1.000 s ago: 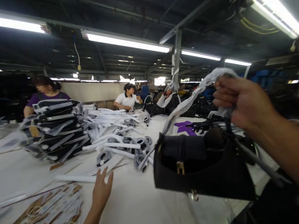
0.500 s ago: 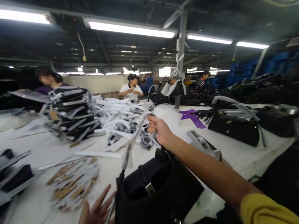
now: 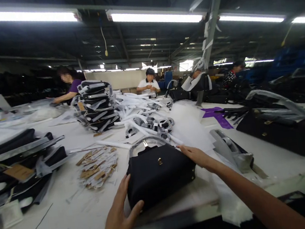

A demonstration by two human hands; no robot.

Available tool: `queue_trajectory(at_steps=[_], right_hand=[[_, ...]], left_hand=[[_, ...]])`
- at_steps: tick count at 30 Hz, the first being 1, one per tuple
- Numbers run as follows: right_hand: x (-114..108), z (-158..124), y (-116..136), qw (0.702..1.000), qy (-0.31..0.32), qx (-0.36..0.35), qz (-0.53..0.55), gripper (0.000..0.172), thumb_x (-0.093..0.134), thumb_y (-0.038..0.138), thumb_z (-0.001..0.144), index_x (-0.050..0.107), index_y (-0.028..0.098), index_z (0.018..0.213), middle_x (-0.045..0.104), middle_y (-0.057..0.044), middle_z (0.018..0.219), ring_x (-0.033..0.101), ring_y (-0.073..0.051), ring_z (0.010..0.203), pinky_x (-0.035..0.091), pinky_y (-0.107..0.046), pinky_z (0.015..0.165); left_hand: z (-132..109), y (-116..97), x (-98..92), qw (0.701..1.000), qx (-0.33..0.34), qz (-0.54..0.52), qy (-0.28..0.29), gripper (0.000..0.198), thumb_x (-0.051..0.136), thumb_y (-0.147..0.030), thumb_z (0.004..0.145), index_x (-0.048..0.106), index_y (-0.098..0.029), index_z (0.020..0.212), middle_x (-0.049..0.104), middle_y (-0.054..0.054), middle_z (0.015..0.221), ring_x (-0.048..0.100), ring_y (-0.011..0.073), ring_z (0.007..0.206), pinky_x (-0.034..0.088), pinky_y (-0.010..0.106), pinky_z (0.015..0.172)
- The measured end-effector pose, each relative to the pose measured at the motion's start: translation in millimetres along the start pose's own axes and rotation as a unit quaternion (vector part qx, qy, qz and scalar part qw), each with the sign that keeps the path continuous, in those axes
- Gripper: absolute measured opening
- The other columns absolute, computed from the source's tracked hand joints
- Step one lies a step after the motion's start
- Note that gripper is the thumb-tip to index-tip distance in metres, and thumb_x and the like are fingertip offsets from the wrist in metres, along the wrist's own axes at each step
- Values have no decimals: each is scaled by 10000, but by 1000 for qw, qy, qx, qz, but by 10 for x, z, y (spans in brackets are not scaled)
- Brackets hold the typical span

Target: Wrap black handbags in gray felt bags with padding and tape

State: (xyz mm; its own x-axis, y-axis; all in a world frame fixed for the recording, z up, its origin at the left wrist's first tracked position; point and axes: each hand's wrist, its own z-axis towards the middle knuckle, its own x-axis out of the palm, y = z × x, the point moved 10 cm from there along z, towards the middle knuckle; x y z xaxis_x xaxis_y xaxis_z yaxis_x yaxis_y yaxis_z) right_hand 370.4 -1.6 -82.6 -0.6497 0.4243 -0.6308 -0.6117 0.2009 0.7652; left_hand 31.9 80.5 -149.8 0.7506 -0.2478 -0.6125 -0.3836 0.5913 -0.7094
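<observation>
A black handbag (image 3: 158, 169) lies on the white table with its gold clasp facing up. Its handle (image 3: 147, 141), in a clear wrapping, arches at the far side near a raised flap with a metal plate. My left hand (image 3: 122, 210) touches the bag's left end, thumb spread from the outstretched fingers. Along the right edge of the bag rests my right hand (image 3: 195, 155), its fingers extended and fairly flat; its underside is hidden. Left of the bag lies a heap of brown and white tags (image 3: 99, 168).
Stacked wrapped black bags (image 3: 96, 106) stand behind, beside white tubes and coiled straps (image 3: 153, 123). More wrapped pieces (image 3: 17, 163) lie left. A wrapped item (image 3: 230, 149), another handbag (image 3: 275, 130) and a purple strip (image 3: 217, 116) lie right. Co-workers sit or stand beyond.
My right hand has let go of the raised strap and come down to the bag's right edge. The bag now lies clasp up on the table, and my left hand has come against it.
</observation>
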Motion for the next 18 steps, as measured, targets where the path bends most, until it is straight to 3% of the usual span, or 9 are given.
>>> queue_trajectory(at_steps=[3,5,7,9,11,13,16,18], right_hand=[[97,-329,-95,1000,23,10,-8,708,371,742,911,609,237,1346,581,-56,1394,490,-289,1337,332,-497,1157],[136,-512,-92,999,29,8,-21,733,357,723,931,520,209,1428,510,-73,1460,425,-283,1388,282,-512,1183],[179,-679,-34,998,47,-4,-43,724,368,684,953,465,183,1467,459,-92,1498,395,-280,1407,274,-513,1190],[175,-818,80,994,46,-29,-91,720,417,658,951,434,178,1487,409,-107,1530,361,-302,1424,282,-532,1186],[161,-919,291,983,28,-90,-160,754,501,654,918,402,192,1507,355,-111,1560,298,-332,1450,255,-558,1191],[240,-993,553,958,31,-181,-219,843,585,657,872,335,205,1538,296,-105,1588,224,-339,1475,197,-556,1211],[507,-1032,775,915,91,-291,-262,902,590,640,881,220,193,1572,266,-109,1599,202,-311,1484,157,-522,1229],[647,-986,768,893,117,-326,-287,904,567,636,898,178,184,1579,269,-132,1593,231,-317,1474,187,-535,1217]], left_hand=[[58,-81,113,997,37,63,-38,773,607,-488,873,247,-308,1534,391,68,1554,353,315,1429,292,573,1169],[53,17,98,993,23,107,-47,746,596,-514,875,268,-332,1520,463,58,1507,382,349,1404,353,606,1127],[17,165,-18,986,-11,161,-49,659,520,-535,917,298,-346,1508,515,44,1465,388,379,1386,450,605,1050],[-2,153,-189,975,2,216,-51,608,440,-530,956,294,-337,1514,548,45,1433,454,371,1342,527,558,976],[34,-153,-294,957,108,266,-48,659,447,-549,950,267,-296,1531,539,64,1440,540,325,1285,522,496,998],[94,-609,-287,914,252,314,-45,795,521,-641,887,292,-231,1529,469,90,1498,516,285,1319,398,432,1124],[215,-1128,-77,824,434,364,-17,850,538,-741,821,406,-223,1482,467,63,1501,474,240,1356,132,364,1225],[323,-1222,83,778,502,378,1,774,522,-710,853,432,-248,1468,519,40,1460,518,217,1312,142,331,1214]])
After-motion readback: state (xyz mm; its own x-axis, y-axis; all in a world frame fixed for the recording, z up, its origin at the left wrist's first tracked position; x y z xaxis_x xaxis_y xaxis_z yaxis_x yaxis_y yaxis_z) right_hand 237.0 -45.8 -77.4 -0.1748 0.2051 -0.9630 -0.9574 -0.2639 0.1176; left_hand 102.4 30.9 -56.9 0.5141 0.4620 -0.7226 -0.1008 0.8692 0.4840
